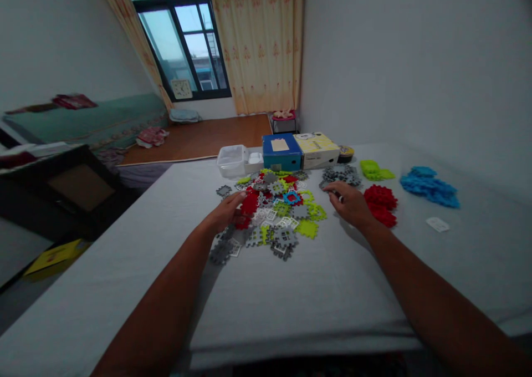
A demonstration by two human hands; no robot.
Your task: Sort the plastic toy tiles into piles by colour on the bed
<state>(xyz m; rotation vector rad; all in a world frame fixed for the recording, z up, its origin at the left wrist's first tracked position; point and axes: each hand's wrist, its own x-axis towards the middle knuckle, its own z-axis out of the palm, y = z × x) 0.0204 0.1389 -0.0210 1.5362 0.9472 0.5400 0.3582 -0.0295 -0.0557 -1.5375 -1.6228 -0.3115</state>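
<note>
My left hand (226,215) is at the left side of a mixed heap of flat interlocking toy tiles (300,212). Its thumb and fingers are around the edge of a red tile (250,200); part of the grip is hidden. My right hand (348,204) hovers over the sheet between the heap and a red tile pile (381,204), with its fingers bent and apart and nothing clear in them. Just beyond it lies a grey tile pile (341,174). The heap mixes grey, lime green, red and white tiles, with a blue ring-shaped tile (292,198).
Lime green tiles (374,170), a blue tile pile (430,187) and a white tile (438,224) lie to the right. Behind the heap stand a clear plastic box (231,161), a blue box (281,153) and a yellow-and-white box (317,151). A wall borders the right side.
</note>
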